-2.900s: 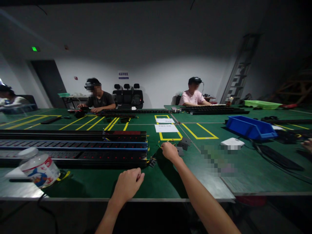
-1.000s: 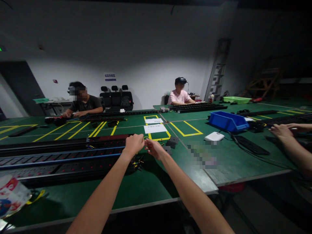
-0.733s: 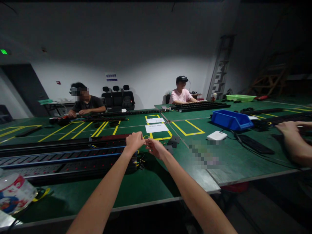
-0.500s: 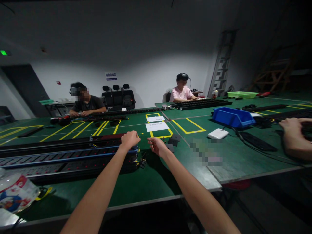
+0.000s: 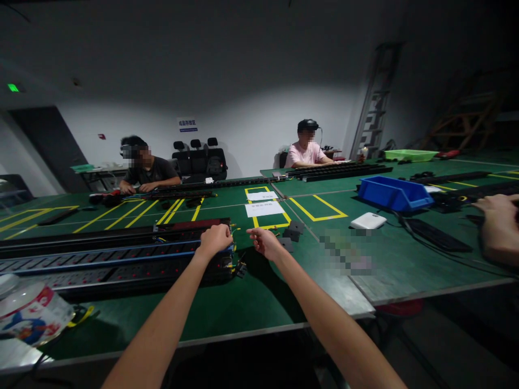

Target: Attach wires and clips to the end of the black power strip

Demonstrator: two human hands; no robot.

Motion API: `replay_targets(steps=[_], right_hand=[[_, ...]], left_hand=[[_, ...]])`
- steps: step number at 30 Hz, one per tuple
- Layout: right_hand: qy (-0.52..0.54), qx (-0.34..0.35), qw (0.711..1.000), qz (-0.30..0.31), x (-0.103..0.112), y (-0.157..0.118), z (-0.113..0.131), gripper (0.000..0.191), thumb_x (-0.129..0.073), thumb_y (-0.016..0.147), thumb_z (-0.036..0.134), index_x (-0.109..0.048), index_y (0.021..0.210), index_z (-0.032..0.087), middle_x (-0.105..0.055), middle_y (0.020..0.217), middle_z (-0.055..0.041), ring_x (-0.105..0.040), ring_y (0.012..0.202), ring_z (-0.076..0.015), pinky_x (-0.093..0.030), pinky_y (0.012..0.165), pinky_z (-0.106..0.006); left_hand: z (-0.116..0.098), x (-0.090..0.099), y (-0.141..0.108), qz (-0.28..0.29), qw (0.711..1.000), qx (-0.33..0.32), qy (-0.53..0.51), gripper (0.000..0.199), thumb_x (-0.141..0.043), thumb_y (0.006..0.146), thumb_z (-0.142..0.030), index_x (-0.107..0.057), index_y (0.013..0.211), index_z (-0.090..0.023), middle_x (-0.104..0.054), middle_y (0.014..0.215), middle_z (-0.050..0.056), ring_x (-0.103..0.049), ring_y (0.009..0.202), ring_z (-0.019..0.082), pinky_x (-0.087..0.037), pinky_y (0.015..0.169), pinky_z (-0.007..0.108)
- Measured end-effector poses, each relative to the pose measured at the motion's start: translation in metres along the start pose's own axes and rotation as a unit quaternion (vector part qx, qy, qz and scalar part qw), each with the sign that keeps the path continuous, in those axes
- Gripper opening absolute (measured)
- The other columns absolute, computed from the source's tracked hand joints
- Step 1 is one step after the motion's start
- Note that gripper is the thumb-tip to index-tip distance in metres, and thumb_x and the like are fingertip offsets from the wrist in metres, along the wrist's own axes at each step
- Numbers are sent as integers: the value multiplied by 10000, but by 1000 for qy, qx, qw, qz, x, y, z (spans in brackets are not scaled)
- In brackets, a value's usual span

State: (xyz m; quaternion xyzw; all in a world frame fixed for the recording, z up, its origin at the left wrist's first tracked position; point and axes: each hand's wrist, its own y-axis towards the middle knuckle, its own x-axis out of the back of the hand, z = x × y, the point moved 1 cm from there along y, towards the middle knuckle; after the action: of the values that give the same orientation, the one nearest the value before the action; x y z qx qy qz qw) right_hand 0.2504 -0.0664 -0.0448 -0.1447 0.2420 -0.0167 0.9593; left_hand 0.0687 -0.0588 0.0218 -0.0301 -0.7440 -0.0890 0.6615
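Black multi-socket power strips (image 5: 133, 273), dotted with red and one edged in blue, lie side by side on a green table (image 5: 227, 319) in the head view, their ends near the middle. The wearer's left hand (image 5: 217, 239) is curled, knuckles up, over those ends, beside yellow-green wires (image 5: 235, 229); its fingertips are hidden, so whether it grips anything cannot be told. Apart from it, the right hand (image 5: 264, 242) has its fingers loosely bent, index finger and thumb forward; any pinched wire is too small to make out. Just below the left hand is a small black end piece (image 5: 241, 269); beside the right are dark flat plates (image 5: 294, 231). The strips look rigid, smooth and probably heavy, best held by their casing sides; the wires seem light, bendy and easily strained, best taken by their insulation.
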Motion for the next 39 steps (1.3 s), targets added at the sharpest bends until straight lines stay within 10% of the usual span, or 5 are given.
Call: replay_targets(steps=[39], right_hand=[[-59,16,998,-11,2,11,-10,140,-653,777,204,-687,897,140,-530,555,55,-399,407,-48,-253,378,-175]], left_hand=[[-10,-28,-37,-103,993,-53,-3,258,-448,937,-374,-657,967,-226,-727,1032,87,-594,1059,283,-441,899,394]])
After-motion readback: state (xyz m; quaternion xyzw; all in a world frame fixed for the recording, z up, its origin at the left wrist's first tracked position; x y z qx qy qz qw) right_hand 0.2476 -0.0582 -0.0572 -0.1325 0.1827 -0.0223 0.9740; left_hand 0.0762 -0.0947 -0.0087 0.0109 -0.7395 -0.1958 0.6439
